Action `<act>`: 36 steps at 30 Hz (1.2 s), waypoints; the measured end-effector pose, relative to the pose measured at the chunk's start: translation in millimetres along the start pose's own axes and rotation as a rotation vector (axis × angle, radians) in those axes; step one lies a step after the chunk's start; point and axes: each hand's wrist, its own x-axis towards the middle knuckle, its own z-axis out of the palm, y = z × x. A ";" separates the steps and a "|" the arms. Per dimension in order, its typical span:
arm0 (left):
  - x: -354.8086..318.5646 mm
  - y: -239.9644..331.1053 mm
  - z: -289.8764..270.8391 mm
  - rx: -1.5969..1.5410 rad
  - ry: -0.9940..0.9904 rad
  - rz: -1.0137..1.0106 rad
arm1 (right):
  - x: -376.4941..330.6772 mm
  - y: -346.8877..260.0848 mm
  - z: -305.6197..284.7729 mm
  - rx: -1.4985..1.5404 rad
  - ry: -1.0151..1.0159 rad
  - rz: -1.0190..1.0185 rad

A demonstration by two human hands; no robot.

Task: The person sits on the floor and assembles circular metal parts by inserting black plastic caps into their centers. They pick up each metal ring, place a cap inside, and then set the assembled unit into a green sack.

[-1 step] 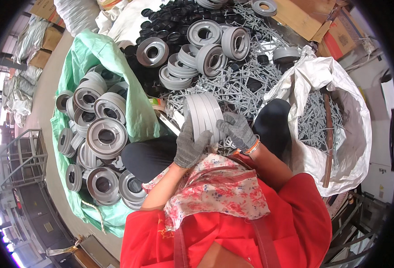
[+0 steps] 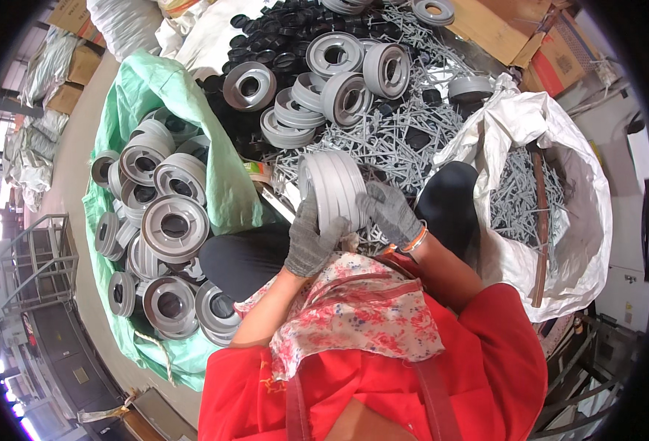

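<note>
My left hand (image 2: 311,239), in a grey knit glove, grips a thick grey ribbed plastic ring (image 2: 333,189) from below and its left side, just above my lap. On the ring's right side, my gloved right hand (image 2: 391,212) rests with bent fingers; part of them is hidden behind it. The ring stands on edge with its ribbed outer face toward me. Beyond it lies a heap of thin grey plastic sprue pieces (image 2: 383,143), with several similar grey rings (image 2: 347,99) on top.
At left, a green sack (image 2: 225,184) holds many grey rings (image 2: 175,226). A white sack (image 2: 589,220) at right contains grey sprue pieces and a brown stick (image 2: 540,242). Black caps (image 2: 269,55) are piled at the back, near cardboard (image 2: 497,29). My knees flank the heap.
The ring and my left hand have shifted very slightly left. My grip looks the same.
</note>
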 end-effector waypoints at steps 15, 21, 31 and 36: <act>10.4 -18.6 -0.5 -0.585 0.251 -0.382 | 4.0 16.3 -16.5 0.266 0.137 0.146; 37.6 19.9 1.8 -0.389 0.341 -0.347 | -12.2 -2.6 -8.2 -0.090 0.218 -0.049; 64.0 31.6 -43.4 0.455 -0.426 0.254 | 15.9 11.2 -71.3 -0.858 -0.614 -0.464; 66.5 43.7 -37.9 -0.128 -0.121 -0.282 | 108.2 79.9 -137.4 -1.493 -0.060 -0.231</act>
